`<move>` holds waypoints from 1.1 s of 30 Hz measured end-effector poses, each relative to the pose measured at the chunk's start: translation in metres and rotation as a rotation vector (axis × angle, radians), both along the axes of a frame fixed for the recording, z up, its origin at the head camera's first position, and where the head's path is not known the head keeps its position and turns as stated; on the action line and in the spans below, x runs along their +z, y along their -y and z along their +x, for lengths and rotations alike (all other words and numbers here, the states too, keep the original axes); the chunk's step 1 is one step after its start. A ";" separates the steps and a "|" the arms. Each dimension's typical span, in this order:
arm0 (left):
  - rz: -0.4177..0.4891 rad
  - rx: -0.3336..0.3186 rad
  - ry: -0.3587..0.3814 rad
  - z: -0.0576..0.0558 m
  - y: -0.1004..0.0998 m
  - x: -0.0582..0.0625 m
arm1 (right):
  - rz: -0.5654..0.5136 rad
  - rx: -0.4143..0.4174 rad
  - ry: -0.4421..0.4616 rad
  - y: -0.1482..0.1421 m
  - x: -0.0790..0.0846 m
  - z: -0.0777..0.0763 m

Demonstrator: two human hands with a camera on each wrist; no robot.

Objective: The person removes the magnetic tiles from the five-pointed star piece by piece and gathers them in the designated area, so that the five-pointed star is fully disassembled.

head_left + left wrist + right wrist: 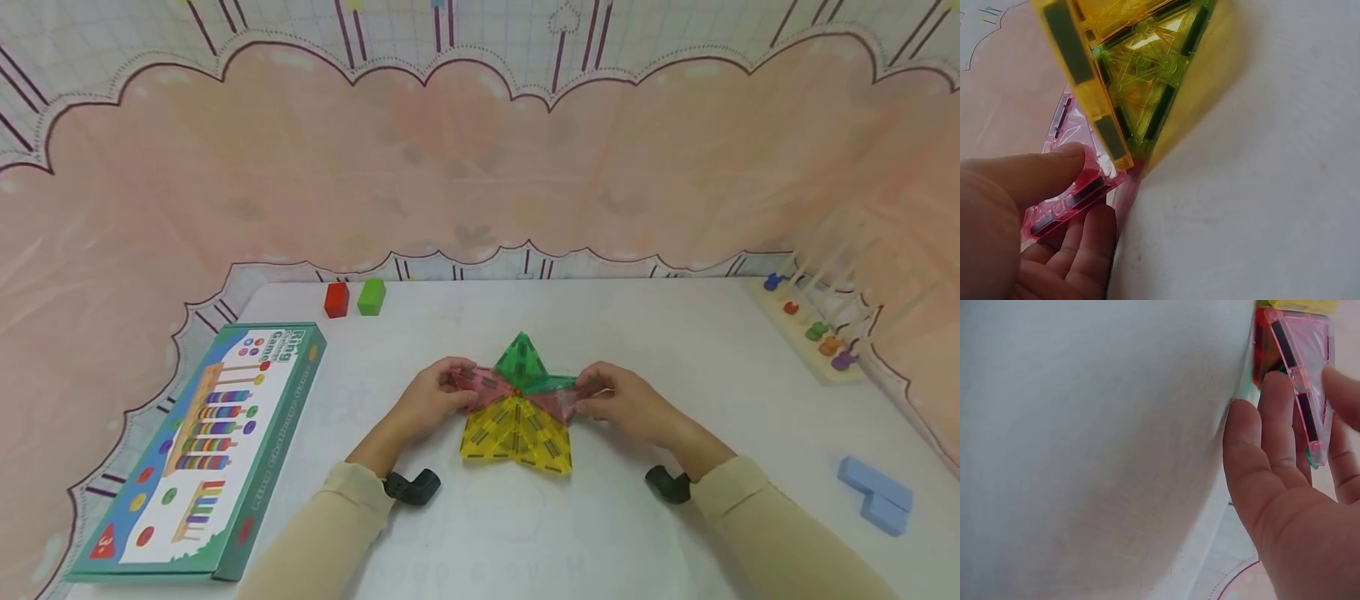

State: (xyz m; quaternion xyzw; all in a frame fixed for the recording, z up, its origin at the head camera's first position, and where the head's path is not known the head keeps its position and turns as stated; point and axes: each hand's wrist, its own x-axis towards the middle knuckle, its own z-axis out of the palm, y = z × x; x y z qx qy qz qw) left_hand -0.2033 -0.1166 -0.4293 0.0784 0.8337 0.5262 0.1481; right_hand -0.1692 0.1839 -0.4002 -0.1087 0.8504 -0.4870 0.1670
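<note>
A star-shaped build of see-through magnetic tiles sits in the middle of the white table, with a green tile (522,361) at its top point. Yellow tiles (516,433) form its two lower points. On the left point, my left hand (429,402) pinches a pink tile (1071,128), thumb on top and fingers beneath. My right hand (628,402) holds the right point between thumb and fingers, where another pink tile (1313,353) shows in the right wrist view. Part of each side point is hidden by fingers.
A ring game box (225,417) lies at the left. Behind it stand a red block (337,300) and a green block (371,297). At the back right is a pegged board (840,375) with small coloured figures. Blue L-like blocks (877,492) lie at the right.
</note>
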 end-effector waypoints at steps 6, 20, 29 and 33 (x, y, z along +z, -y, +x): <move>0.028 0.005 0.003 0.002 -0.001 -0.001 | 0.099 -0.012 -0.045 -0.001 -0.001 -0.001; 0.026 -0.008 0.012 0.000 -0.001 -0.002 | 0.156 0.013 -0.005 -0.017 0.000 0.000; 0.043 0.000 0.011 -0.001 -0.001 -0.001 | 0.066 -0.090 0.019 -0.078 0.022 0.003; 0.017 0.009 0.010 -0.001 0.002 -0.001 | 0.101 -0.194 0.001 -0.102 0.030 -0.001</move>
